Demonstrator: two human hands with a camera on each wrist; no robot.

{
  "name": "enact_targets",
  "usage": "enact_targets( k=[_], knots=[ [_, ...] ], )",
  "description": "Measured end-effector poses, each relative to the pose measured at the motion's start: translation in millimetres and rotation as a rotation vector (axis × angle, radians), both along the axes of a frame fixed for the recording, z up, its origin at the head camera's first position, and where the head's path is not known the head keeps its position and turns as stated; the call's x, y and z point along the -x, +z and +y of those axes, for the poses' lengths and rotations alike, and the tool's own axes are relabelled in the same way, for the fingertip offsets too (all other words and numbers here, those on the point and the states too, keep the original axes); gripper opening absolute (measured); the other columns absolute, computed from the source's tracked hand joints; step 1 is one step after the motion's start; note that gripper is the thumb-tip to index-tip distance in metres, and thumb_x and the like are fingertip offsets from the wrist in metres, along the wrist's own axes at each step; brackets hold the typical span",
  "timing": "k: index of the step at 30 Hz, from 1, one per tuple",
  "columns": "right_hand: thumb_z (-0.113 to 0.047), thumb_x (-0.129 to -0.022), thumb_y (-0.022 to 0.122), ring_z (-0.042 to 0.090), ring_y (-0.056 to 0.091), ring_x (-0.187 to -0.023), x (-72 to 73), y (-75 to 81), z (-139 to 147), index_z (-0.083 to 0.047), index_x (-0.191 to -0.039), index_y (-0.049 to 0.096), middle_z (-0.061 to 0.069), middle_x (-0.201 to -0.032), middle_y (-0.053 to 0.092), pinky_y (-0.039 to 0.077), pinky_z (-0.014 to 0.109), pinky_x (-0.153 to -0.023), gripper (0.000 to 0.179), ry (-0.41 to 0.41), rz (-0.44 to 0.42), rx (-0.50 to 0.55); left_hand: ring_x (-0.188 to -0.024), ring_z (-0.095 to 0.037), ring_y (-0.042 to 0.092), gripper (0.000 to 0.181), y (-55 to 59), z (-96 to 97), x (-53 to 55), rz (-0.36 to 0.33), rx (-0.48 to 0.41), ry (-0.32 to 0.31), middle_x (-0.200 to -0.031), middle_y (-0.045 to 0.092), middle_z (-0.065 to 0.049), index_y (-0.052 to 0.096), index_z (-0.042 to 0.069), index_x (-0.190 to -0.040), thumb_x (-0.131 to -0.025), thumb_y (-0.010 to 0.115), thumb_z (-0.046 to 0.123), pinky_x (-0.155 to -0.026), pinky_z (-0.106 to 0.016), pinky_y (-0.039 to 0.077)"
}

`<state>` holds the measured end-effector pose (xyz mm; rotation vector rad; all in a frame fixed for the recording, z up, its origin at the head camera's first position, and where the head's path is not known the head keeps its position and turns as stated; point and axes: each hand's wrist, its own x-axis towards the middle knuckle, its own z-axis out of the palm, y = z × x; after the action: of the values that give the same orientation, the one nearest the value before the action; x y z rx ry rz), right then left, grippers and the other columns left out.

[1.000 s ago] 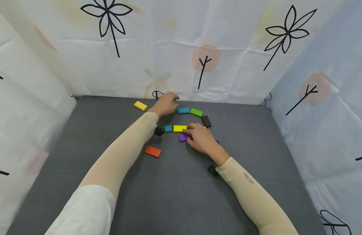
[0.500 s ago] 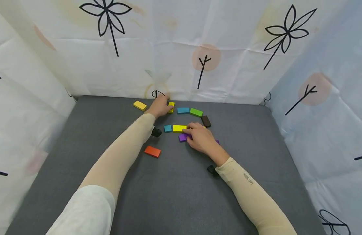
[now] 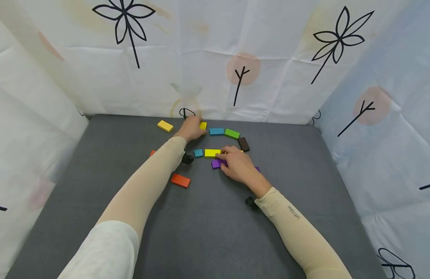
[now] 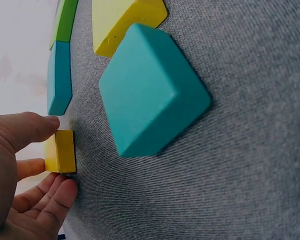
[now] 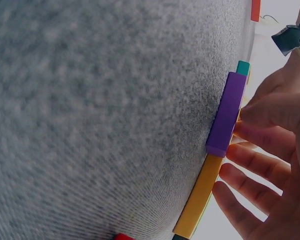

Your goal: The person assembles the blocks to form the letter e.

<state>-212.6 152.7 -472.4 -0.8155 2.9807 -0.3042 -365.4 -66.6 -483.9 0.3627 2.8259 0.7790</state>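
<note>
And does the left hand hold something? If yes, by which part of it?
Yes: the left hand holds a yellow block by two opposite sides, thumb on the side towards the blue block beside the green one, fingers on the other.

White cloth walls point(image 3: 284, 89), black plant prints point(image 3: 124, 12); dark grey tabletop point(image 3: 215, 236)

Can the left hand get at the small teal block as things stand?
Probably yes: only gray cloth shows between the left hand and the small teal block, though the hand would likely first need to release the yellow block it pinches.
</note>
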Motion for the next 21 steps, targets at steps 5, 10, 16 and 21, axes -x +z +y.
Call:
enact_targets(
  k=[5, 10, 16, 21],
  knots=[
    [-0.023, -0.102, 0.075, 0.023, 0.058, -0.122, -0.8, 1.0, -1.0, -0.015, -0.145, 0.073, 0.004, -0.138, 0.064, 0.058, 0.042, -0.095, 0.044, -0.003, -0.005, -0.018, -0.131, -0.036, 0.054, 0.056, -0.1, -2.2, 1.0, 0.002, -0.013, -0.013, -0.144, 0.06, -0.021, 0.06, -0.004, -0.15, -0.102, 0.076, 0.021, -0.114, -0.052, 0.043],
    [-0.025, -0.102, 0.075, 0.023, 0.058, -0.124, -1.3, 2.0, -2.1, -0.015, -0.146, 0.071, 0.004, -0.139, 0.064, 0.058, 0.043, -0.097, 0.045, -0.004, -0.013, -0.027, -0.127, -0.036, 0.057, 0.054, 1.1, -4.3, 0.0, 0.002, -0.035, -0.023, -0.141, 0.062, -0.021, 0.062, -0.005, -0.147, -0.1, 0.077, 0.016, -0.111, -0.053, 0.046],
    [-0.025, -0.102, 0.075, 0.023, 0.057, -0.125, -0.7, 1.7, -1.6, -0.015, -0.146, 0.071, 0.004, -0.14, 0.064, 0.058, 0.043, -0.097, 0.045, -0.004, -0.013, -0.026, -0.13, -0.037, 0.056, 0.054, 3.7, -5.5, -3.1, 0.009, -0.018, -0.03, -0.143, 0.061, -0.02, 0.062, -0.003, -0.147, -0.099, 0.079, 0.017, -0.112, -0.052, 0.046],
    [-0.025, -0.102, 0.075, 0.023, 0.057, -0.125, -1.1, 1.2, -1.0, -0.015, -0.147, 0.071, 0.004, -0.14, 0.063, 0.058, 0.043, -0.096, 0.046, -0.008, -0.015, -0.026, -0.129, -0.035, 0.056, 0.056, 6.3, -7.6, -5.1, 0.028, 0.002, -0.058, -0.143, 0.061, -0.02, 0.062, -0.002, -0.149, -0.099, 0.078, 0.019, -0.113, -0.051, 0.045]
  ],
)
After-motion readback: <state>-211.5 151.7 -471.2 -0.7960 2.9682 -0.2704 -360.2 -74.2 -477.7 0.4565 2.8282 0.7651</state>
